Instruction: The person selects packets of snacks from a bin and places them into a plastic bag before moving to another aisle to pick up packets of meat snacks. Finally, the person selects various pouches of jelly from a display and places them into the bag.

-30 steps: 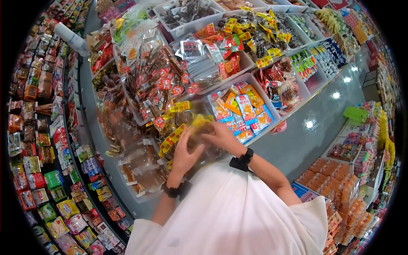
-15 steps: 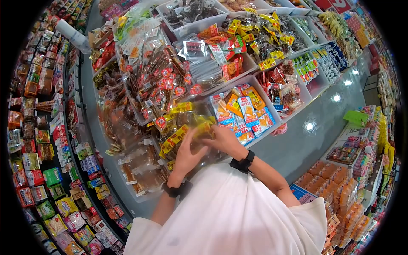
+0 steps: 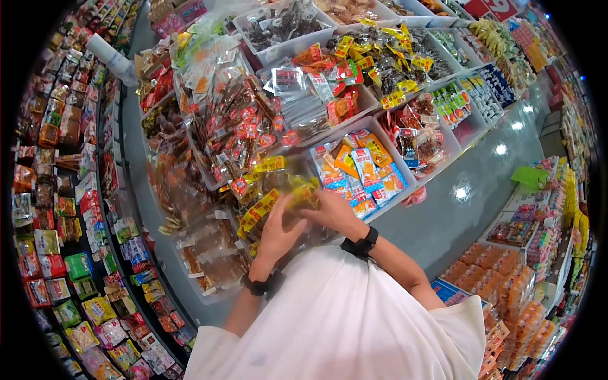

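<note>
Both my hands are over a bin of clear packets with yellow labels. My left hand (image 3: 278,233) is curved at the lower side of the bin, beside a yellow-labelled packet (image 3: 259,210). Facing it from the right, my right hand (image 3: 329,210) has its fingers bent around a blurred clear packet with a yellow label (image 3: 303,194). What lies between the two hands is smeared, so the exact grip is hard to make out. Right of my right hand, a white bin (image 3: 405,197) holds blue, white and orange packets (image 3: 367,166).
Red-labelled brown packets (image 3: 244,123) fill the bin beyond my hands. Flat clear packs (image 3: 212,253) lie at the lower left. Stocked shelves (image 3: 76,266) line the left side. Stacked orange packs (image 3: 494,278) stand at the right, across the grey floor (image 3: 443,215).
The view has shifted very slightly. My hands stay in nearly the same place over the yellow-labelled packets.
</note>
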`<act>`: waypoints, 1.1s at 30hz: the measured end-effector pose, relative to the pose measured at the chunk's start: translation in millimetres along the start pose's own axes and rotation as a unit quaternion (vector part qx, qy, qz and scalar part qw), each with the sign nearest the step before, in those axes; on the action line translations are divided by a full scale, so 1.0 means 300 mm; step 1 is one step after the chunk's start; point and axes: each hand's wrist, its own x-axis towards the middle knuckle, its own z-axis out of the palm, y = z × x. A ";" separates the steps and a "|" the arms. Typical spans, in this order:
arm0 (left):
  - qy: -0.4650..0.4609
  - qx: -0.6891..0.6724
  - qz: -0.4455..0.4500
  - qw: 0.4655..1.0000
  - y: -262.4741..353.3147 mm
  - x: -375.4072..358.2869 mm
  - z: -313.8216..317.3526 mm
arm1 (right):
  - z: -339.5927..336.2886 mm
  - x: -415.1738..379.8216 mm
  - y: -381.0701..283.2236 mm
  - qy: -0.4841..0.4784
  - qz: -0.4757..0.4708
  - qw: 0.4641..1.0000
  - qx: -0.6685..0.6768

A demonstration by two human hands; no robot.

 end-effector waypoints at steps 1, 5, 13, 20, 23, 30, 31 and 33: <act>0.002 0.000 0.001 1.000 0.005 -0.004 0.002 | -0.005 -0.007 -0.004 -0.003 0.005 1.000 -0.001; 0.017 0.011 -0.017 1.000 0.037 -0.025 0.017 | -0.009 -0.047 0.001 0.006 0.009 1.000 0.018; 0.013 0.040 -0.024 0.999 0.084 -0.062 0.094 | -0.010 -0.142 0.088 0.003 0.058 0.997 0.056; 0.003 0.092 -0.015 0.996 0.130 -0.052 0.242 | -0.054 -0.243 0.176 0.045 0.047 0.990 0.127; -0.006 0.102 -0.003 0.995 0.163 -0.026 0.316 | -0.083 -0.253 0.248 0.074 0.087 0.982 0.151; -0.066 0.090 -0.035 0.993 0.223 0.109 0.513 | -0.232 -0.201 0.426 0.199 0.098 0.961 0.167; -0.080 0.065 -0.050 0.993 0.246 0.145 0.540 | -0.246 -0.192 0.450 0.200 0.107 0.963 0.142; -0.094 0.045 -0.062 0.993 0.227 0.201 0.601 | -0.245 -0.154 0.512 0.198 0.070 0.976 0.063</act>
